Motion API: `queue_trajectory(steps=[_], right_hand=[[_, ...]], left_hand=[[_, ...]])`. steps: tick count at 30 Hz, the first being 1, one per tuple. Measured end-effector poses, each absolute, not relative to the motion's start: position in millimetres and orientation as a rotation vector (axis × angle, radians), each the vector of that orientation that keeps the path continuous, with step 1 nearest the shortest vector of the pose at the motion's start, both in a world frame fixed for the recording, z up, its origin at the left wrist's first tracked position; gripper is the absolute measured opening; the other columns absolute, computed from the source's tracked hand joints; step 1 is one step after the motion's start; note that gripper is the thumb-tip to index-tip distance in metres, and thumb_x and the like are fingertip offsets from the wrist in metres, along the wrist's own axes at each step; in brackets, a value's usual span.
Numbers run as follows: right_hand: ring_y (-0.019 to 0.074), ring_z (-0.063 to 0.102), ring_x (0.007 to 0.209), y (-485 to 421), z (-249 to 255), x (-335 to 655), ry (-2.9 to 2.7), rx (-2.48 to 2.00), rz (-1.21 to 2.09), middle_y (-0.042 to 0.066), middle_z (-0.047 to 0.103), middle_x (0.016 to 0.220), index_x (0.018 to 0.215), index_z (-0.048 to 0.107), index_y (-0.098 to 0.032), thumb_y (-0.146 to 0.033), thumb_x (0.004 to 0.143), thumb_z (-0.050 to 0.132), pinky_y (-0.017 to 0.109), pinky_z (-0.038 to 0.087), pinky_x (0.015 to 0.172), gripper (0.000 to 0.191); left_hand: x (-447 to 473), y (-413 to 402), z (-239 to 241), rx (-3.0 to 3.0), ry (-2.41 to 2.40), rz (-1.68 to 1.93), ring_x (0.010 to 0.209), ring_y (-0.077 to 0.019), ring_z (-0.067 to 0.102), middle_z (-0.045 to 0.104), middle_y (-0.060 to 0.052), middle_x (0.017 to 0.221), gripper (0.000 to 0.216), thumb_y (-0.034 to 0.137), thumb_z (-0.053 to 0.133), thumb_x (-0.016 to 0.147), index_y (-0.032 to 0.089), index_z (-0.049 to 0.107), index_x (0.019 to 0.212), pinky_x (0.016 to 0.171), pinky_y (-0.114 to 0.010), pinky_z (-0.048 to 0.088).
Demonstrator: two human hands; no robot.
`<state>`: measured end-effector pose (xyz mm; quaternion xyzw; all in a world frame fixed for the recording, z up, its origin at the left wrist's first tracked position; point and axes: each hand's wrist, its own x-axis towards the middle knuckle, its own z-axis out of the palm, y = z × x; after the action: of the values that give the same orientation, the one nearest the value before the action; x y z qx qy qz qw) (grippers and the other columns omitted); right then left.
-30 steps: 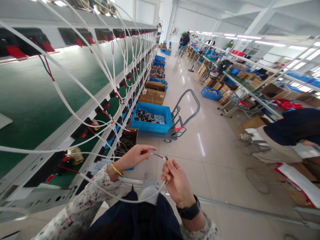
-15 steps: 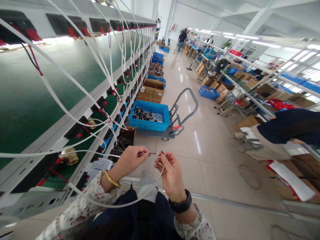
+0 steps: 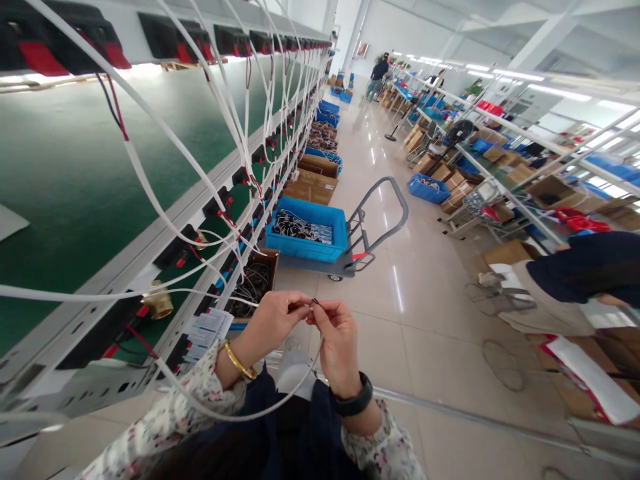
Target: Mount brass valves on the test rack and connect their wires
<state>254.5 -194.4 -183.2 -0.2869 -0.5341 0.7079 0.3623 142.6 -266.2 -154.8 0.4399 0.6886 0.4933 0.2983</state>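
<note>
My left hand (image 3: 273,323) and my right hand (image 3: 336,333) meet in front of me, both pinching the thin wire ends (image 3: 314,302) of a white cable (image 3: 240,413). The cable loops down under my forearms and back toward the rack on my left. My left wrist wears a gold bangle, my right a black watch. The fingertips of both hands touch around the dark stripped tips.
A long green and white rack (image 3: 100,200) with many hanging white cables and a brass fitting (image 3: 157,303) runs along my left. A blue crate (image 3: 307,233) sits on a grey trolley (image 3: 370,233) ahead. A person (image 3: 575,280) bends over at right. Cardboard boxes line the aisle.
My hands have come together: the right hand moved up and left until its fingers met the left hand's at the wire ends. The short red lead between them no longer shows.
</note>
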Motion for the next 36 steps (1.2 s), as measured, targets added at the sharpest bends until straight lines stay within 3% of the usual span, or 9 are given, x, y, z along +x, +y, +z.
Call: queue_trajectory(steps=[3, 6, 12, 15, 17, 19, 21, 25, 36], right_hand=[[0.0077, 0.049, 0.051, -192, -181, 252, -1.348, -0.766, 1.834, -0.004, 0.056, 0.061, 0.078, 0.059, -0.017, -0.026, 0.075, 0.069, 0.02, 0.04, 0.048, 0.013], [0.0037, 0.033, 0.039, -184, -173, 251, -1.262, -0.808, 1.88, -0.008, 0.047, 0.053, 0.078, 0.06, -0.018, -0.028, 0.071, 0.072, 0.017, 0.024, 0.037, 0.017], [0.002, 0.021, 0.04, -178, -157, 251, -1.306, -0.865, 1.994, -0.008, 0.04, 0.052, 0.08, 0.066, -0.016, -0.035, 0.067, 0.074, 0.018, 0.013, 0.036, 0.024], [0.0026, 0.025, 0.04, -183, -155, 248, -1.382, -0.878, 1.974, -0.007, 0.043, 0.052, 0.078, 0.066, -0.016, -0.035, 0.068, 0.073, 0.017, 0.017, 0.036, 0.022], [0.0052, 0.039, 0.044, -186, -154, 245, -1.444, -0.869, 1.939, -0.004, 0.052, 0.056, 0.076, 0.066, -0.016, -0.034, 0.069, 0.072, 0.017, 0.03, 0.039, 0.02], [0.0106, 0.053, 0.056, -189, -152, 242, -1.515, -0.832, 1.899, 0.001, 0.062, 0.068, 0.076, 0.065, -0.016, -0.033, 0.07, 0.07, 0.022, 0.044, 0.05, 0.018], [0.0146, 0.059, 0.068, -191, -149, 239, -1.582, -0.792, 1.84, 0.004, 0.066, 0.077, 0.075, 0.064, -0.017, -0.032, 0.072, 0.067, 0.027, 0.049, 0.062, 0.016], [0.016, 0.061, 0.071, -194, -144, 235, -1.724, -0.783, 1.681, 0.005, 0.067, 0.078, 0.075, 0.063, -0.017, -0.029, 0.076, 0.062, 0.029, 0.049, 0.067, 0.012], [0.0137, 0.059, 0.068, -199, -143, 233, -1.955, -0.79, 1.329, 0.002, 0.065, 0.075, 0.077, 0.064, -0.018, -0.024, 0.079, 0.057, 0.024, 0.046, 0.063, 0.01]], left_hand=[[136, -269, -156, 1.128, 1.923, 1.305, 0.068, -0.0148, 0.059, 0.069, -0.002, 0.076, 0.015, 0.025, 0.057, 0.078, 0.017, 0.069, 0.082, 0.064, -0.023, 0.042], [125, -272, -160, 1.049, 1.865, 1.333, 0.064, -0.0142, 0.057, 0.067, -0.002, 0.071, 0.017, 0.028, 0.059, 0.077, 0.015, 0.069, 0.08, 0.062, -0.023, 0.042], [108, -277, -166, 0.903, 1.612, 1.434, 0.073, -0.0156, 0.056, 0.066, -0.003, 0.078, 0.024, 0.036, 0.063, 0.075, 0.015, 0.069, 0.084, 0.066, -0.024, 0.041], [106, -278, -166, 0.896, 1.559, 1.47, 0.075, -0.0147, 0.053, 0.063, -0.002, 0.078, 0.021, 0.034, 0.063, 0.076, 0.016, 0.07, 0.087, 0.066, -0.023, 0.038], [105, -279, -167, 0.899, 1.526, 1.499, 0.074, -0.0142, 0.052, 0.06, -0.002, 0.077, 0.021, 0.033, 0.063, 0.077, 0.017, 0.071, 0.089, 0.065, -0.023, 0.037], [106, -279, -166, 0.9, 1.482, 1.531, 0.074, -0.0139, 0.051, 0.059, -0.002, 0.075, 0.02, 0.031, 0.065, 0.076, 0.017, 0.071, 0.088, 0.065, -0.023, 0.037], [106, -280, -165, 0.898, 1.457, 1.551, 0.074, -0.0136, 0.052, 0.06, -0.002, 0.076, 0.017, 0.03, 0.065, 0.076, 0.017, 0.071, 0.087, 0.065, -0.023, 0.037], [105, -282, -162, 0.941, 1.494, 1.561, 0.076, -0.014, 0.054, 0.062, -0.003, 0.081, 0.013, 0.027, 0.065, 0.077, 0.016, 0.07, 0.083, 0.068, -0.024, 0.039], [102, -281, -160, 1.027, 1.583, 1.505, 0.079, -0.0161, 0.055, 0.06, -0.005, 0.086, 0.016, 0.029, 0.062, 0.078, 0.016, 0.07, 0.083, 0.068, -0.027, 0.041]])
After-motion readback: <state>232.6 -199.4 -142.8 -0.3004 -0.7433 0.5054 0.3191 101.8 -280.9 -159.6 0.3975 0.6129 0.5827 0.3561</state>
